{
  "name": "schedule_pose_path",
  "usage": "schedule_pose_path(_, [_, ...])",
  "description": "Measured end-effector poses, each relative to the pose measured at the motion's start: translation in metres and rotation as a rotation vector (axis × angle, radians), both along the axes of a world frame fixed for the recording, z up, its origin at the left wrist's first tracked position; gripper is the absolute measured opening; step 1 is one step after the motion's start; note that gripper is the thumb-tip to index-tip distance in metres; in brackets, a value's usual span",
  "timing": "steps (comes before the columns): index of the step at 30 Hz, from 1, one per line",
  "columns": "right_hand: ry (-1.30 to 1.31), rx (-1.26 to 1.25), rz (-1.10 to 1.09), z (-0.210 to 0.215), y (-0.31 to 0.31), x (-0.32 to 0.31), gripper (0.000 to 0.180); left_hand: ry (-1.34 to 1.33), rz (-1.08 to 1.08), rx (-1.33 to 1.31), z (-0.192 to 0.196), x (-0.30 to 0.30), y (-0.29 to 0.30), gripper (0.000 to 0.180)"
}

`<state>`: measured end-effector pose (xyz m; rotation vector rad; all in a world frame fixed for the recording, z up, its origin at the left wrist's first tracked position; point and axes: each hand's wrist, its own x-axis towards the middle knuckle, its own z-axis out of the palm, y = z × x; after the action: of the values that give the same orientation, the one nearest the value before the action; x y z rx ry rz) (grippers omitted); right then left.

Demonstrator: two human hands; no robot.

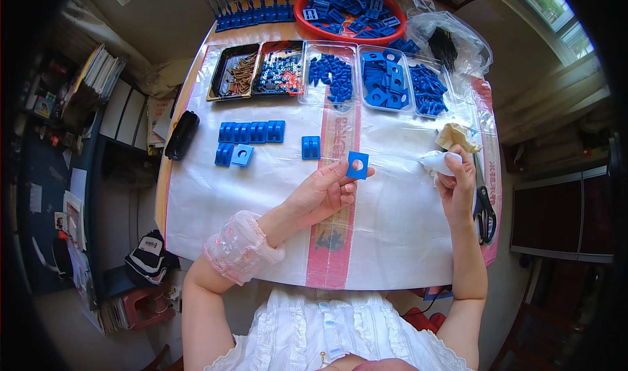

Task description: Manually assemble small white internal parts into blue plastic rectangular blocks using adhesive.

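Observation:
Between the thumb and fingers of my left hand (330, 191) is a flat blue square plate (358, 165) with a round hole, held up over the middle of the table. My right hand (456, 181) is closed around a small white squeeze bottle (439, 162), its thin tip toward the left. A crumpled beige cloth or paper (456, 137) lies just beyond that hand. Just past my left hand sits a blue ribbed block (311, 147). Further left stand a row of blue ribbed blocks (252, 132), a single block (224, 154) and another holed blue piece (242, 156).
Along the back are trays of screws (240, 73), nuts (281, 70), small blue parts (332, 76), holed plates (384, 80) and blue wedges (428, 89). Behind them are a red basin (304, 25) and a blue rack (255, 19). Black scissors (485, 214) lie right; a black case (182, 135) left.

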<state>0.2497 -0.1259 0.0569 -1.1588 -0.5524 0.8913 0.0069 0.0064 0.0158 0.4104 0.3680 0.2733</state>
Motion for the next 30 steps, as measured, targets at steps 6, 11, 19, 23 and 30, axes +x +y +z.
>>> schedule_pose_path(6, [0.039,0.011,0.019,-0.0003,-0.0005,0.0014,0.021,-0.01,0.003,-0.002,-0.0029,0.0001,-0.0001,0.029])
schedule_pose_path(11, [0.106,0.02,0.034,0.0016,-0.0008,0.001,0.02,-0.011,0.001,0.01,-0.0016,-0.0003,0.0007,0.028])
schedule_pose_path(19, [0.082,0.021,0.049,0.0031,-0.0019,-0.0013,0.019,-0.05,0.055,0.008,-0.0014,-0.0027,0.004,0.03])
schedule_pose_path(23, [0.067,0.012,0.051,0.0007,-0.0013,-0.0023,0.018,-0.07,0.088,0.014,-0.0052,-0.0026,0.0056,0.031])
schedule_pose_path(30, [0.041,-0.006,0.061,-0.0019,-0.0012,-0.004,0.018,-0.07,0.09,0.02,-0.0061,-0.0023,0.0057,0.03])
